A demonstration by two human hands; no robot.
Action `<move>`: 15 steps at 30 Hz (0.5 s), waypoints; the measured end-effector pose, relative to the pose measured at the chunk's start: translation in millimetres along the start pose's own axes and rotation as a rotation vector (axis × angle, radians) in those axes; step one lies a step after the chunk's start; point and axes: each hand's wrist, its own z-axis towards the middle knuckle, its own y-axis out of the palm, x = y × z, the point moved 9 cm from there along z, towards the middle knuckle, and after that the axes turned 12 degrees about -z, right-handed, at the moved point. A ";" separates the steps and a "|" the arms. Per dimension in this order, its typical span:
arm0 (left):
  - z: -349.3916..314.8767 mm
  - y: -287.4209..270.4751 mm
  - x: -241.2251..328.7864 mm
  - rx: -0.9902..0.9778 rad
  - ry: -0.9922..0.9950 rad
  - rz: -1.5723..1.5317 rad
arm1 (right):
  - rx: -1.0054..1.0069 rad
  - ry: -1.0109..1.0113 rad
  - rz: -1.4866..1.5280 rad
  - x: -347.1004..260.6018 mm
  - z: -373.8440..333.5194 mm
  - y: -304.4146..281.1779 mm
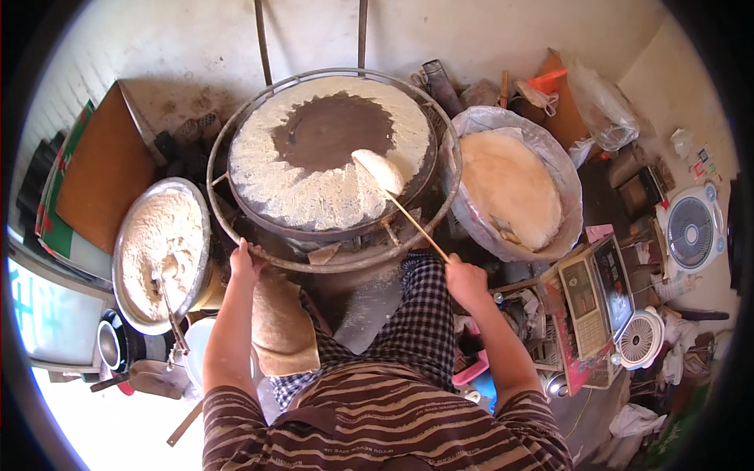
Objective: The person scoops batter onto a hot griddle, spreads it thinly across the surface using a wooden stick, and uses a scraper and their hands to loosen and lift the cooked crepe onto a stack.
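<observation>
Spreader: the stick tool [420,224] slanted from the right hand [466,281] up and left; its pale, rounded head [380,171] rested over the right front of the griddle, on the wet coat. Long handle probably kept the knuckles clear of the plate.
Griddle: the round plate [334,132] sat straight ahead, inside a metal ring [353,263]. Batter coat [275,191] covered a wide outer band; dark middle was bare. Ring likely served as guard or support, giving a handhold off the surface.
Bowl: the metal bowl [124,289] stood left of the griddle, with pale batter [161,235] and a ladle [174,318] leaning in it. Left placement seemed to suit a left-hand reach.
Tub: the plastic-lined tub [572,184] stood just right of the ring, holding a round, tan stack of flatbread [510,184]. Close spot looked chosen for a short carry.
Cloth: a folded tan cloth [283,330] lay over the left thigh, maybe as a heat or splash shield.
Right grip: fingers clamped on the stick's near end; elbow bent outward, forearm angled inward.
Left grip: the left hand [247,261] touched the ring's left front, fingertips up at the bar; couldn't tell whether they wrapped it. Forearm ran nearly straight forward, apparently for bracing.
</observation>
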 end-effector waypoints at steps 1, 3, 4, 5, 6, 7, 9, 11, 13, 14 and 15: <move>-2.4 4.6 -1.8 0.066 0.013 -0.012 | -0.009 -0.007 0.037 -18.1 8.4 -3.0; -4.5 1.8 -10.3 0.071 0.016 -0.051 | -0.006 -0.082 0.078 -47.8 5.1 -2.8; -10.0 2.9 -17.0 0.074 0.004 -0.093 | -0.030 -0.136 0.081 -54.9 3.3 0.0; -17.0 7.8 -25.5 0.013 -0.040 -0.118 | -0.020 -0.136 0.091 -49.9 1.5 2.2; -28.5 20.8 -34.8 -0.054 -0.091 -0.139 | -0.057 -0.085 -0.016 -28.7 0.0 11.8; -39.7 26.8 -40.6 -0.129 -0.139 -0.100 | -0.097 -0.034 -0.119 -8.8 -0.9 18.7; -66.6 42.7 -44.7 -0.183 -0.186 -0.036 | -0.077 0.022 -0.091 14.1 13.0 5.5; -75.3 43.5 -44.6 -0.126 -0.120 0.012 | -0.106 0.035 -0.003 -0.6 24.8 -13.8; -58.9 32.6 -41.1 -0.048 -0.060 0.041 | -0.041 -0.015 0.091 -30.9 28.9 -7.7; -50.6 23.9 -36.8 0.039 -0.005 0.054 | 0.002 -0.049 0.137 -41.2 23.3 -3.4; -44.1 22.1 -34.7 0.042 0.001 0.044 | 0.075 -0.106 0.071 -42.0 17.5 -2.8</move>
